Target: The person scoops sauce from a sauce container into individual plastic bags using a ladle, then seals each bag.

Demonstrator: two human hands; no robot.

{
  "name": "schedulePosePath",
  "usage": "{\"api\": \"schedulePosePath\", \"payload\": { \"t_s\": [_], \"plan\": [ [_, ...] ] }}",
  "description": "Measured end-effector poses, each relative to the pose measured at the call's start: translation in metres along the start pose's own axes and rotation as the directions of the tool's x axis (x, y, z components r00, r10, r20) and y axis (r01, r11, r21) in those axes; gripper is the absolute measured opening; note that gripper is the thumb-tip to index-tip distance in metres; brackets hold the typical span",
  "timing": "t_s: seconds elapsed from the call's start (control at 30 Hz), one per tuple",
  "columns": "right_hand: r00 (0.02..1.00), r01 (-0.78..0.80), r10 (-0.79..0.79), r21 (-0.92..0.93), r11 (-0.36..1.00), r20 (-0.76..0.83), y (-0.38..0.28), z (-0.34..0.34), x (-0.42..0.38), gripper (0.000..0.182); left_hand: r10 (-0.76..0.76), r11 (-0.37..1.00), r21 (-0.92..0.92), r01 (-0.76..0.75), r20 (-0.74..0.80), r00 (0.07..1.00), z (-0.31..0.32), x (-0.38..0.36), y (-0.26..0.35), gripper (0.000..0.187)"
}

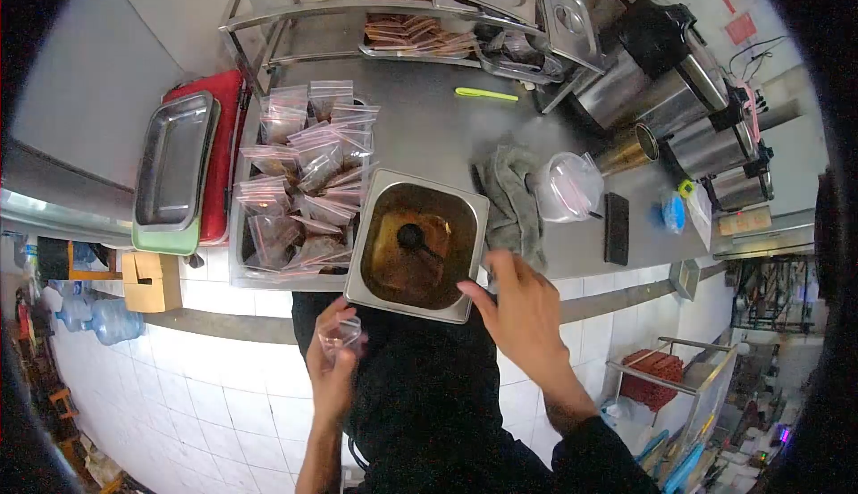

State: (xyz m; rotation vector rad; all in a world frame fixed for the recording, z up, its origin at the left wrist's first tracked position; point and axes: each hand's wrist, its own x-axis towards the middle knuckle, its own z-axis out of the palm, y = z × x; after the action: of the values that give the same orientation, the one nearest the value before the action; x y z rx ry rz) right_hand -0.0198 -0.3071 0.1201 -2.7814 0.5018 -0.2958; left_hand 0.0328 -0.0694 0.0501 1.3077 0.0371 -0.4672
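My left hand (332, 360) is closed around a small clear plastic bag (340, 335) just below the table's front edge. A deep square steel pan (480, 226) stands at that edge, with brown liquid and a black ladle (412, 238) in it. At the pan's right front side is my right hand (525, 317), its thumb over the rim and its fingers along the outer wall. Left of the pan, a metal tray (238, 253) is heaped with filled zip bags (308, 168).
Right of the pan lie a grey cloth (511, 199), a white plastic tub (569, 188) and a black phone (617, 229). Large steel pots (657, 92) line the right side. A yellow-green pen or knife (486, 94) lies near the rack (393, 4). Stacked trays (174, 162) are at left.
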Motion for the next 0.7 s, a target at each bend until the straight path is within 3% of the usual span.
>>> {"api": "schedulePosePath", "payload": {
  "t_s": [0.07,0.13,0.2,0.27,0.37,0.47,0.5,0.6,0.67,0.7],
  "plan": [
    [0.911,-0.182,0.205,-0.095,0.979,0.359,-0.004,0.006,0.013,0.040,0.000,0.999,0.043,0.000,0.010,1.000,0.009,0.007,-0.015,0.068],
    [0.914,-0.138,0.161,-0.086,0.987,0.373,-0.002,0.011,0.018,0.035,0.052,0.994,-0.099,-0.049,0.027,0.998,0.024,0.012,-0.021,0.067],
    [0.916,-0.097,0.118,-0.075,0.992,0.384,0.004,0.016,0.017,0.031,0.036,0.996,-0.078,-0.032,0.043,0.998,0.031,0.018,-0.026,0.061],
    [0.948,0.154,-0.128,-0.071,0.985,0.291,0.018,0.018,0.011,0.024,0.069,0.996,-0.054,-0.075,-0.111,0.991,0.046,0.026,-0.031,0.050],
    [0.921,0.245,-0.224,-0.027,0.969,0.318,0.029,0.006,0.005,0.018,0.052,0.997,-0.049,-0.058,-0.103,0.993,0.055,0.029,-0.020,0.049],
    [0.892,0.196,-0.160,-0.042,0.980,0.423,0.037,-0.003,-0.002,0.016,0.120,0.992,0.043,-0.119,-0.016,0.993,0.055,0.035,-0.019,0.050],
    [0.895,0.181,-0.148,-0.039,0.983,0.422,0.042,-0.004,-0.005,0.016,0.178,0.979,0.092,-0.180,0.027,0.984,0.055,0.039,-0.018,0.050],
    [0.946,0.130,-0.115,-0.032,0.991,0.304,0.054,-0.004,-0.014,0.019,0.151,0.977,0.131,-0.169,0.139,0.979,0.044,0.056,-0.013,0.051],
    [0.989,0.119,-0.122,0.038,0.992,0.081,0.063,0.005,-0.017,0.024,0.066,0.990,0.112,-0.083,0.142,0.988,0.043,0.065,-0.005,0.053],
    [0.990,0.110,-0.113,0.044,0.993,0.081,0.066,0.008,-0.016,0.024,0.092,0.985,0.128,-0.118,0.193,0.977,0.041,0.071,-0.002,0.055]
  ]
}}
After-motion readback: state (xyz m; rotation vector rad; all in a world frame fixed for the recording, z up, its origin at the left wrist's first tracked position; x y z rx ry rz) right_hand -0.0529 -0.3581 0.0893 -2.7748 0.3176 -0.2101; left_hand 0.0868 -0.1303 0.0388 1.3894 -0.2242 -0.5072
